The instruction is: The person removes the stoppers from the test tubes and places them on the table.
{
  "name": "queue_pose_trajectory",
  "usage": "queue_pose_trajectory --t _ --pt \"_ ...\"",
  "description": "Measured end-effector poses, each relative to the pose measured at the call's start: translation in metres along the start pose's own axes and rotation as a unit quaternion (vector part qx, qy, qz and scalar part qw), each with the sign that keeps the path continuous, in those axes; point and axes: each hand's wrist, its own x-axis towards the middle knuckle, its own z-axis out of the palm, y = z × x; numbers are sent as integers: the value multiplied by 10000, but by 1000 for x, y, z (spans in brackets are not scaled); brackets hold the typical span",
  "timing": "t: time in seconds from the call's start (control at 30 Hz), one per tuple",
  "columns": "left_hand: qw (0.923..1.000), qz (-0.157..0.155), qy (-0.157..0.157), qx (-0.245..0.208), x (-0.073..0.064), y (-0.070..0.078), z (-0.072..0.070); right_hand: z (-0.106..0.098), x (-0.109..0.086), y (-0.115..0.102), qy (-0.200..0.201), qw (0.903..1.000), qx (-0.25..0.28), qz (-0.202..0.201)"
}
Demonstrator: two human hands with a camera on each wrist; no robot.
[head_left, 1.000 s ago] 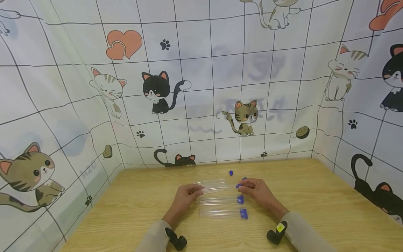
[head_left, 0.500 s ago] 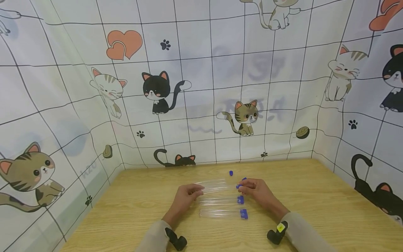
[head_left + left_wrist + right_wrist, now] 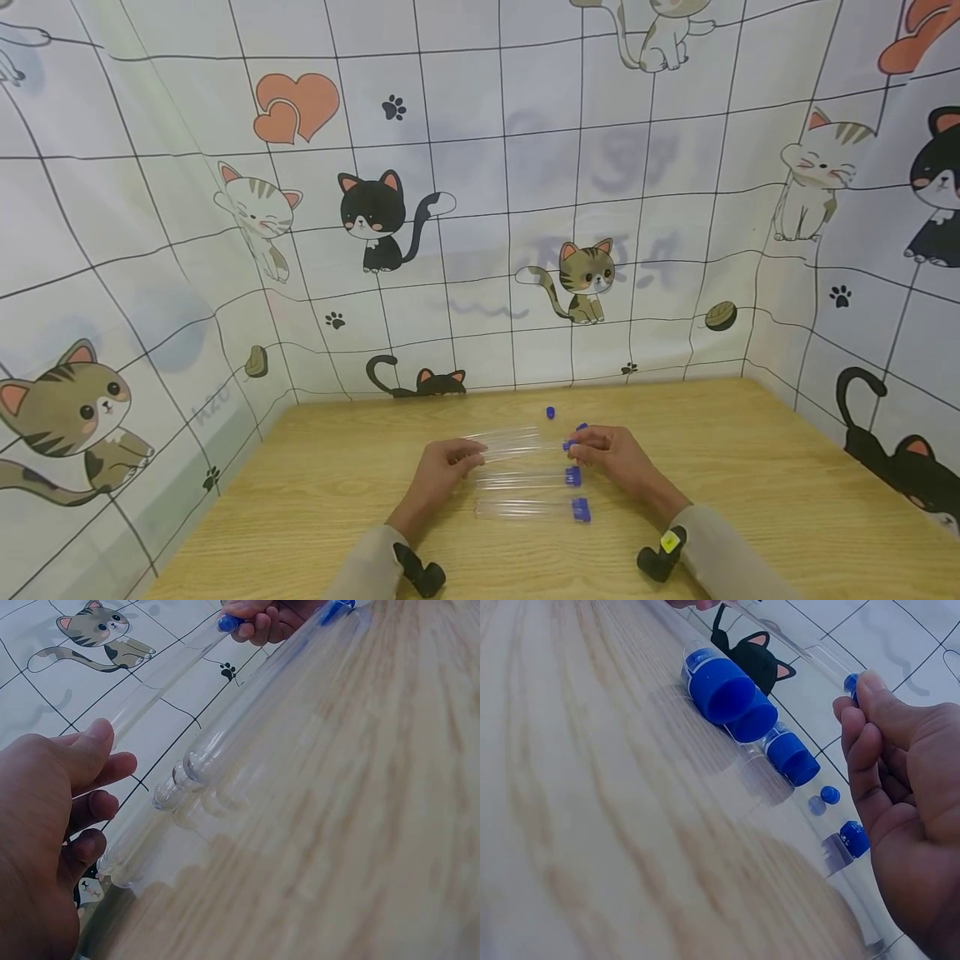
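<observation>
Tube (image 3: 163, 682), transparent, held crosswise above the wooden table (image 3: 315, 500) between a person's two bare hands; the left hand (image 3: 442, 475) pinches it between thumb and forefinger at the end away from the cap, the other fingers loosely bent; the right hand (image 3: 622, 461) pinches a blue cap (image 3: 228, 623) at the opposite end; how far this cap is seated cannot be told, since the fingertips cover part of it. The two-ended grip presumably lets one hand steady the tube while the other controls the cap; holding it raised probably keeps the fingers free of the tubes below. Nearer the person lie capped tubes in two groups, a front group (image 3: 525, 507) and a middle group (image 3: 525, 481), roughly parallel, their blue ends all to the right; such an order likely keeps them apart from the loose pieces. Beyond the held tube lies further clear tubing (image 3: 502, 433) with no cap visible at its right end; past the right hand rest two loose caps, one fully in sight (image 3: 551, 412), the other (image 3: 582, 427) partly screened by the knuckles; the middle group lies close in front and leaves little room for lowering the hands; a cat-printed cloth (image 3: 465, 208) bounds the table behind.
</observation>
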Motion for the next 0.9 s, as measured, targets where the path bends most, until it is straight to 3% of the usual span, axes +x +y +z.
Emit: queue_pose_trajectory --t 0.17,0.67,0.9 --pt "10000 -32 -56 -14 -7 28 -5 -1 -1 1 -25 10000 5 44" --pt "10000 -22 -17 -7 -8 31 -5 -2 0 2 -161 9997 193 47" --pt "10000 -17 -60 -21 -8 31 -6 -1 0 0 22 9999 112 28"
